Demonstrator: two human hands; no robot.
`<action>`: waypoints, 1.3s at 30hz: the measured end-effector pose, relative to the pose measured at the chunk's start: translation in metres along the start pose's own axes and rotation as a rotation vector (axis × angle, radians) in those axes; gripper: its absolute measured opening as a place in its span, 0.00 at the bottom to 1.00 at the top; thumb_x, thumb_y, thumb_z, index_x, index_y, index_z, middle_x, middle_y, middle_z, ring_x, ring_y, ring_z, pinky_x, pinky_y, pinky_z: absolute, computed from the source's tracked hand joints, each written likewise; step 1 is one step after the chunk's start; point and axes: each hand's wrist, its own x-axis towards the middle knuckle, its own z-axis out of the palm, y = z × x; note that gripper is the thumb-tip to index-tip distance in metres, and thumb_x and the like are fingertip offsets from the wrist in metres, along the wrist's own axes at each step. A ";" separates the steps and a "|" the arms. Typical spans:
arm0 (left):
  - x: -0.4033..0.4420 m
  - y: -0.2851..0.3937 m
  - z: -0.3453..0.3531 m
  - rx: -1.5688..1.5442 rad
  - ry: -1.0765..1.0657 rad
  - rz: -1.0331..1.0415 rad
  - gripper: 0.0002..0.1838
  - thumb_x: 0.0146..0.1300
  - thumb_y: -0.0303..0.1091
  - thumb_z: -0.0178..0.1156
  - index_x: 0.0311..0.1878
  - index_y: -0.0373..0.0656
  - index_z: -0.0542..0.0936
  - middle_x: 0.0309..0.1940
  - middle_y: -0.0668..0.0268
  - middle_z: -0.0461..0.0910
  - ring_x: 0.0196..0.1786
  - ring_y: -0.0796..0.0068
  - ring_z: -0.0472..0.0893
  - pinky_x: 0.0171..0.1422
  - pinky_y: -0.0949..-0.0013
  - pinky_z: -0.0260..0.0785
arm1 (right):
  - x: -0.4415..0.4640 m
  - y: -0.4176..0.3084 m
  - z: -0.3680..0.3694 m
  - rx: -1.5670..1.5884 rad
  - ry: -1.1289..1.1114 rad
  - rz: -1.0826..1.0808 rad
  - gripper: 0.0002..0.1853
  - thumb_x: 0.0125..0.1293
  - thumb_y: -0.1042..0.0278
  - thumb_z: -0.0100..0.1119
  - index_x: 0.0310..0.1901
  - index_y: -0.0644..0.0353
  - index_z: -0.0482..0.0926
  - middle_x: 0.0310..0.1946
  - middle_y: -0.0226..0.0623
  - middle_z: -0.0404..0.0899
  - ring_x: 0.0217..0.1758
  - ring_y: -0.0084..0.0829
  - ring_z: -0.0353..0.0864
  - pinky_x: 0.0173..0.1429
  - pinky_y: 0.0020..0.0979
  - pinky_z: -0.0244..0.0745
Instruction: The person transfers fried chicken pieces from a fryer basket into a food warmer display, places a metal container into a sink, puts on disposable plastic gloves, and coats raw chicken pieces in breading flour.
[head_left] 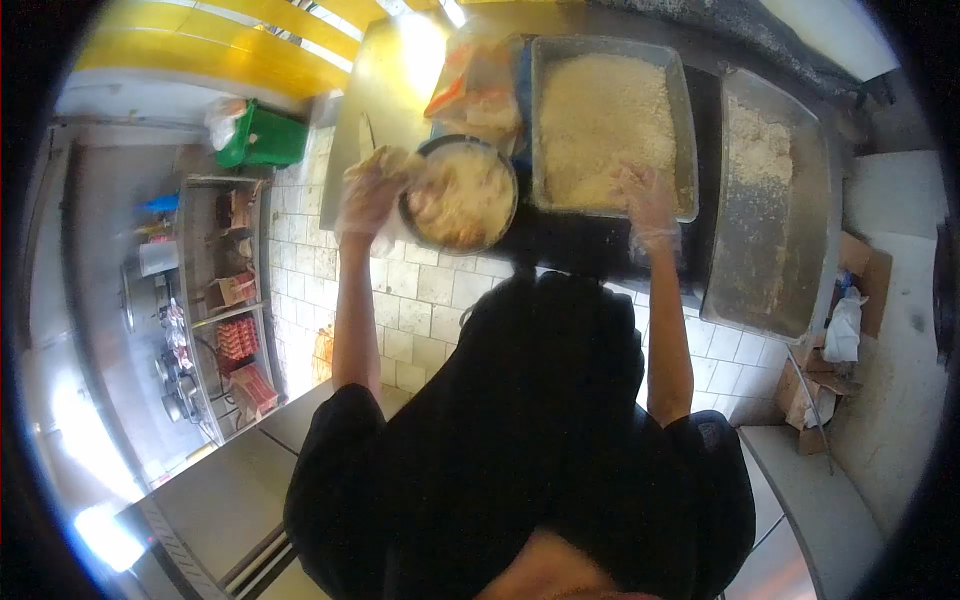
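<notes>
My left hand (368, 198), in a clear plastic glove, is at the left rim of a round dark-rimmed bowl (516, 190). Its fingers look caked and blurred, so their grip cannot be made out. Inside the bowl lie pale, wet-looking pieces (455, 195) in a whitish coating. My right hand (650, 205), gloved too, reaches over the near edge of a rectangular tray (684, 110). Its fingers are stretched down, apart, into pale yellowish crumbs (605, 115) that fill the tray.
Right of the crumb tray stands a second metal tray (765, 250) with floury crumbs at its far end. An orange-and-white bag (480, 95) lies behind the bowl. At left are a green bin (262, 135) and shelves (225, 320) with boxes; cardboard boxes (815, 390) stand at right.
</notes>
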 end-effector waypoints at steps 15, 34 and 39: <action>0.025 0.069 0.043 -0.036 -0.031 0.235 0.13 0.63 0.35 0.62 0.50 0.45 0.83 0.52 0.59 0.81 0.53 0.63 0.81 0.57 0.62 0.73 | -0.026 -0.010 -0.031 0.399 0.166 0.154 0.17 0.70 0.70 0.59 0.58 0.62 0.75 0.56 0.40 0.78 0.50 0.29 0.83 0.46 0.26 0.83; 0.156 0.077 0.256 0.193 0.018 0.435 0.20 0.63 0.49 0.60 0.43 0.40 0.84 0.41 0.51 0.84 0.48 0.51 0.82 0.55 0.53 0.72 | -0.076 -0.063 -0.061 0.141 0.360 0.202 0.16 0.72 0.64 0.56 0.58 0.59 0.78 0.41 0.32 0.83 0.34 0.20 0.83 0.30 0.20 0.70; 0.114 0.088 0.194 0.336 0.100 0.516 0.16 0.63 0.41 0.57 0.50 0.45 0.81 0.49 0.54 0.80 0.55 0.55 0.78 0.62 0.56 0.69 | -0.046 -0.048 -0.054 -0.062 0.304 0.187 0.19 0.72 0.58 0.55 0.57 0.60 0.79 0.44 0.38 0.84 0.38 0.30 0.85 0.37 0.29 0.77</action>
